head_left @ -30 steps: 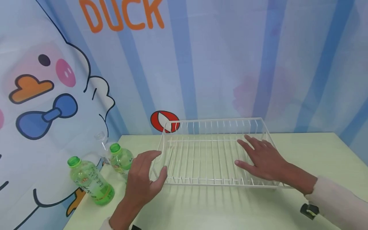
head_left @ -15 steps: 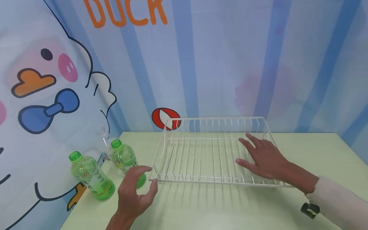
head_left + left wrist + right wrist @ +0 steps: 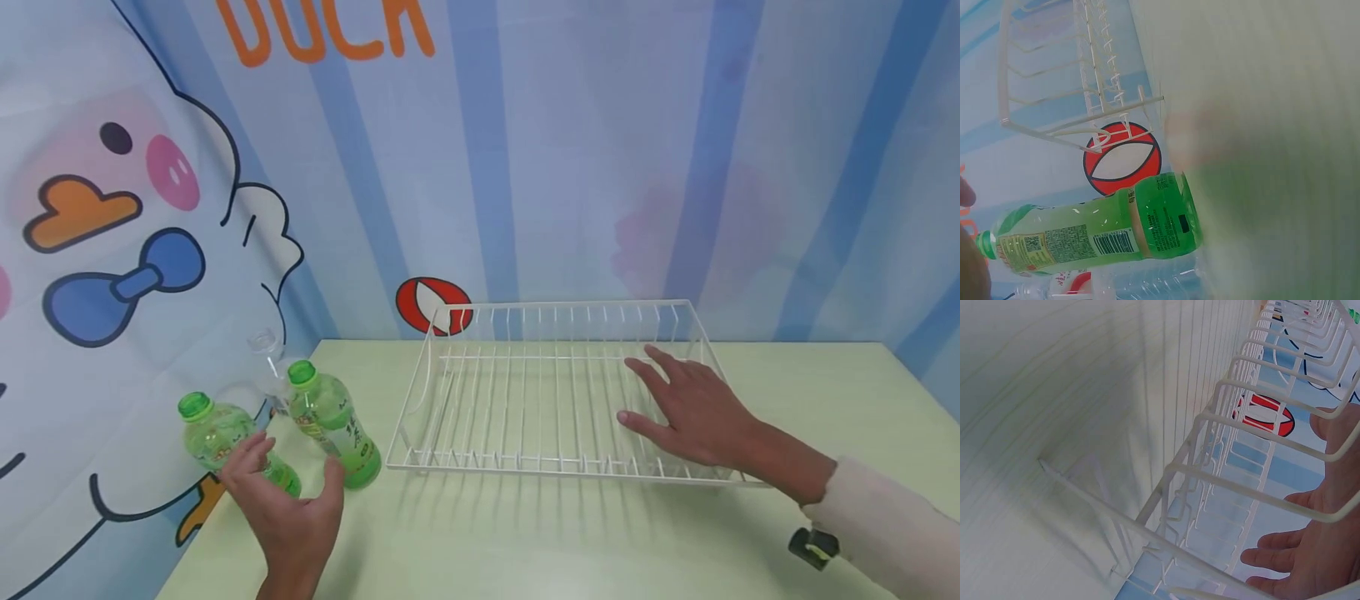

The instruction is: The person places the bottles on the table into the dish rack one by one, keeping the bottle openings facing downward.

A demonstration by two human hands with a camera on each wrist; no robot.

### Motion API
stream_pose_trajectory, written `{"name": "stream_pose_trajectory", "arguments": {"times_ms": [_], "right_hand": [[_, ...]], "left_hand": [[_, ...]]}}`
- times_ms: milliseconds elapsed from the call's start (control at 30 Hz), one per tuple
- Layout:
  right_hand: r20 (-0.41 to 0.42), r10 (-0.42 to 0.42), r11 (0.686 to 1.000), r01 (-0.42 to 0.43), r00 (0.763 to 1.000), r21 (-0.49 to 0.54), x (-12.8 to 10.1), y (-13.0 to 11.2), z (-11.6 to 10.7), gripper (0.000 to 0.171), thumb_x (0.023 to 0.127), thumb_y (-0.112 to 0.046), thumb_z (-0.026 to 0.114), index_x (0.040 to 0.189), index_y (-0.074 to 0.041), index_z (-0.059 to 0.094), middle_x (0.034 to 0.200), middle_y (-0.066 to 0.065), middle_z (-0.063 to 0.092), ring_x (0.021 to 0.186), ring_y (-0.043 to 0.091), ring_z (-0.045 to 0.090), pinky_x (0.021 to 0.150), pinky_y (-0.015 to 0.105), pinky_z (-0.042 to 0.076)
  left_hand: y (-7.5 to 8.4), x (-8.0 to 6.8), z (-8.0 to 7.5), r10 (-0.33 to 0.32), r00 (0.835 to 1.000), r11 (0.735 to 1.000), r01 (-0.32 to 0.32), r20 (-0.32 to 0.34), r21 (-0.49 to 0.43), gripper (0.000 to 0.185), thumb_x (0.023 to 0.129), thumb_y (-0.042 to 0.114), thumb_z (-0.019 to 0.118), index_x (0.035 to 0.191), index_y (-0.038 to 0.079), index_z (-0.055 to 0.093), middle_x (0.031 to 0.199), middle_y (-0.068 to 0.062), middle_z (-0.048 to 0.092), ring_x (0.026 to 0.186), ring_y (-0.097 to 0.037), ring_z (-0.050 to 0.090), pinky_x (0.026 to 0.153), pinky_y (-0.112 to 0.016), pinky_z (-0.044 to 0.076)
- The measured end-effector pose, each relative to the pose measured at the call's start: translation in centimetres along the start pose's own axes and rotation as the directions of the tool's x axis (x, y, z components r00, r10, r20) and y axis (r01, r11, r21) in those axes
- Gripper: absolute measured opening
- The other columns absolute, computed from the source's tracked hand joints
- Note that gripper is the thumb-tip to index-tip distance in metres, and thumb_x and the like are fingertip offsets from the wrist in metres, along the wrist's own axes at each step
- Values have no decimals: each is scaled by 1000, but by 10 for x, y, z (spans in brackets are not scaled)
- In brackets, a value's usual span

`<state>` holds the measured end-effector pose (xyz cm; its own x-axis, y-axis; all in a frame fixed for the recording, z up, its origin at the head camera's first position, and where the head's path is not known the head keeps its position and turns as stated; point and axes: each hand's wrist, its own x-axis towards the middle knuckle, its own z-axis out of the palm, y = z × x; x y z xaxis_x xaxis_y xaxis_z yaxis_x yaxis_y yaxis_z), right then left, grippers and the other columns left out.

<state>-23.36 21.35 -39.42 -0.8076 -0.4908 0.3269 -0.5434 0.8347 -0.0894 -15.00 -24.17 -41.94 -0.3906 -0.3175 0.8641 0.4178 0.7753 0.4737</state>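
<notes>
Two green-capped bottles of green drink stand at the table's left edge: one (image 3: 213, 433) on the left, the other (image 3: 333, 425) nearer the rack. My left hand (image 3: 294, 467) hovers just in front of them, fingers spread and holding nothing, with fingertips near the left bottle and thumb near the right one. The left wrist view shows one green bottle (image 3: 1104, 231) close up. A white wire dish rack (image 3: 525, 392) sits mid-table. My right hand (image 3: 675, 400) lies flat, fingers straight, on the rack's right part, and its fingers (image 3: 1279, 547) show behind the rack wires (image 3: 1210, 425).
A clear empty bottle (image 3: 264, 358) stands behind the green ones against the curtain. A cartoon-printed curtain (image 3: 525, 167) closes off the back and left. Bare pale green table (image 3: 525, 542) lies in front of the rack and to its right.
My left hand has left the rack's front-left corner and moved down and left to the green bottles. The right hand has stayed on the rack.
</notes>
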Motion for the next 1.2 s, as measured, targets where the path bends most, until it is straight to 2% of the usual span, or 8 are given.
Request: {"name": "stream_pose_trajectory", "arguments": {"times_ms": [133,200,267,400,533,833,1100,1200], "right_hand": [[3,-1,1000,1,1000,-1,1,0,1,71,96,-52,56,147,-5,41,147,28,42,121,46,53,97,65,40],[6,1,1000,-1,1000,-3,2,-1,0,71,96,-52,56,147,-6,42,147,28,42,121,46,53,97,65,40],[6,2,1000,-2,1000,-6,3,-2,-1,71,96,-52,56,147,-5,42,147,28,42,121,46,53,97,65,40],[0,-1,1000,1,1000,-8,5,-3,-3,70,95,-52,57,146,-5,43,146,28,43,120,47,54,96,65,41],[-11,-6,1000,6,1000,-5,5,-3,-4,70,95,-51,58,145,-4,44,145,28,44,118,47,55,95,65,41],[-13,1,1000,-1,1000,-7,6,-2,-5,70,95,-51,58,145,-4,44,145,28,43,120,47,53,96,65,41],[-31,-9,1000,9,999,5,5,-1,-4,68,95,-50,59,143,-4,46,144,28,45,119,47,54,95,65,42],[-21,-5,1000,5,1000,9,5,-1,-2,68,96,-51,57,144,-5,45,145,27,44,120,47,54,96,65,41]], "left_hand": [[-6,2,-2,-65,993,998,66,94,0,79,72,0,75,138,-7,33,139,-32,34,132,-40,33,105,-52,31],[-7,3,-2,-137,976,990,140,170,-3,90,73,-2,77,146,-4,25,146,-30,30,135,-40,32,106,-58,31],[-8,5,-2,-226,942,973,231,247,8,99,75,-1,80,151,-1,17,151,-28,26,139,-41,30,105,-63,32],[-8,8,-3,-398,826,912,404,399,73,114,81,9,80,156,8,-6,157,-30,18,142,-47,25,105,-67,30],[-12,10,-2,-503,698,856,483,509,183,125,85,24,80,153,11,-24,154,-38,19,139,-54,26,107,-66,29],[-31,18,1,-588,507,791,522,630,319,127,86,44,76,151,4,-25,147,-44,27,133,-58,34,106,-66,33],[-42,14,6,-626,429,754,546,651,364,127,85,45,77,150,0,-22,144,-46,31,132,-59,35,105,-65,34],[-45,14,8,-629,423,743,572,652,346,124,86,43,77,152,4,-20,145,-46,29,134,-58,32,104,-65,34]]}}
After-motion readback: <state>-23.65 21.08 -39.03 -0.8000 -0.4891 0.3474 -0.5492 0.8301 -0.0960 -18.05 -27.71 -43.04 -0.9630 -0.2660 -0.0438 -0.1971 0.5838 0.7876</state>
